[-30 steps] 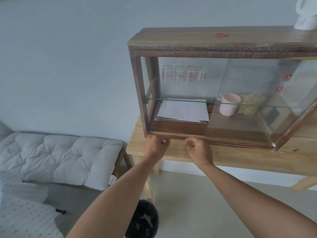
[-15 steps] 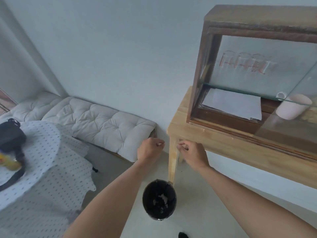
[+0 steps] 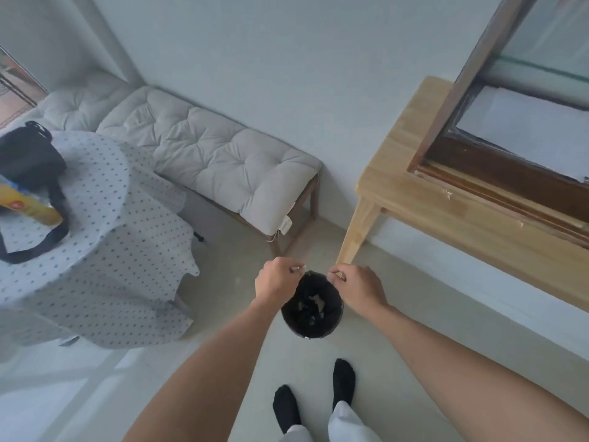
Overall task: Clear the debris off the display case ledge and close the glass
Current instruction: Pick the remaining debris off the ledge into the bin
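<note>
My left hand [image 3: 276, 280] and my right hand [image 3: 358, 287] hover over the rim of a small black bin [image 3: 314, 327] on the floor. Each hand is pinched shut on a tiny pale bit of debris. The bin holds some light scraps. The wooden display case [image 3: 452, 90] stands at the upper right on a light wooden table [image 3: 414, 193]. Its dark front ledge [image 3: 510, 199] shows with the glass slid aside, and white paper [image 3: 526, 122] lies inside. Small pale crumbs [image 3: 447, 194] lie on the table beside the ledge.
A cushioned bench [image 3: 207, 154] runs along the wall at the left. A round table with a dotted cloth [image 3: 95, 218] carries a black bag [image 3: 28, 157] and a yellow packet [image 3: 28, 205]. My feet in black socks [image 3: 344, 378] stand just behind the bin.
Both hands left the case ledge and came down and left to the bin, still pinched. My view swung from the case down to the floor.
</note>
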### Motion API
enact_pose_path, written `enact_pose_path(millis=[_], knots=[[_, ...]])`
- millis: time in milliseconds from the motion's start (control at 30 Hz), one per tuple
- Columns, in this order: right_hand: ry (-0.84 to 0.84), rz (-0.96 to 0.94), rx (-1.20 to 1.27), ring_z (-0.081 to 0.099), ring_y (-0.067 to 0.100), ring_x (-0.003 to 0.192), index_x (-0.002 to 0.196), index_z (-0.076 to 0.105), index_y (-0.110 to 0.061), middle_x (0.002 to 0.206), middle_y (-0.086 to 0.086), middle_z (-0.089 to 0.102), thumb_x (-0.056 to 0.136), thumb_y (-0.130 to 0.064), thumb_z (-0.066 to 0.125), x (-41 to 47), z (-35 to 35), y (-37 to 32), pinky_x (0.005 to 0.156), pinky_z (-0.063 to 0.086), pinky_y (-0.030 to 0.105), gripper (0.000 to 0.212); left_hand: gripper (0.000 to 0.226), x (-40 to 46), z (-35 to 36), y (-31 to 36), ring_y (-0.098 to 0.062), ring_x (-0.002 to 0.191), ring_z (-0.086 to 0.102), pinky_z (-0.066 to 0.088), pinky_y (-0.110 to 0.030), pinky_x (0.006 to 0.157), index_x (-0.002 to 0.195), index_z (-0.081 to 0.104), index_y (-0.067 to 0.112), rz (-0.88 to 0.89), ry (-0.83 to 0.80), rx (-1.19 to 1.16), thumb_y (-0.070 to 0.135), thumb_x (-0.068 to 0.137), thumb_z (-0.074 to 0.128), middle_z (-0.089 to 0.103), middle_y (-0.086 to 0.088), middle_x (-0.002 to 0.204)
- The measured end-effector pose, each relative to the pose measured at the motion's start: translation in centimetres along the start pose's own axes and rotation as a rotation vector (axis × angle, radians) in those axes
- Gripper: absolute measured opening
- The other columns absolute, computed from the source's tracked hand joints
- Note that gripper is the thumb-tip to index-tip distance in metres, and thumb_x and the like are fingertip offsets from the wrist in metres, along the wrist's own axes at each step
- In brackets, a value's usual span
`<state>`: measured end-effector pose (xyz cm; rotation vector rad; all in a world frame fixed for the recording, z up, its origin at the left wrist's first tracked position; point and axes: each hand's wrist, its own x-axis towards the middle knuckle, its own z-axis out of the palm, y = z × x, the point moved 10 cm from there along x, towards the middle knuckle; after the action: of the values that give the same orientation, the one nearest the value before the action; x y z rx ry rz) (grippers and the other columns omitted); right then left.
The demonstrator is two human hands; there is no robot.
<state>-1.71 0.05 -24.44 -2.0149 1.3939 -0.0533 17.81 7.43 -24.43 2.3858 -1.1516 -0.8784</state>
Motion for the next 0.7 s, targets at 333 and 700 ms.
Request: enact_pose_path(millis=[333,700], knots=[[-0.083,0.097,-0.023,0.073,0.033,0.115,0.148,0.066,-0.027,0.118,0.006,0.081,0.105,-0.046,0.063,0.2,1.4,3.0,0.097,0.058,0.044,0.047,0.034,0.7,1.4,-2.1,-0.022,0.098,0.069,0.059,-0.04,0.091,0.133,0.072,0.039,-0.072,-0.069,0.013,0.034,0.1,0.065,0.075,0.007,0.104],[0.043,0.102,0.022,0.074,0.034,0.115,0.149,0.065,-0.023,0.117,0.008,0.082,0.106,-0.048,0.061,-2.0,-2.8,2.0,0.095,0.056,0.042,0.05,0.038,-1.0,-0.7,0.8,-0.023,0.1,0.071,0.06,-0.044,0.095,0.139,0.069,0.034,-0.003,-0.054,0.036,0.031,0.101,0.066,0.074,0.006,0.104]])
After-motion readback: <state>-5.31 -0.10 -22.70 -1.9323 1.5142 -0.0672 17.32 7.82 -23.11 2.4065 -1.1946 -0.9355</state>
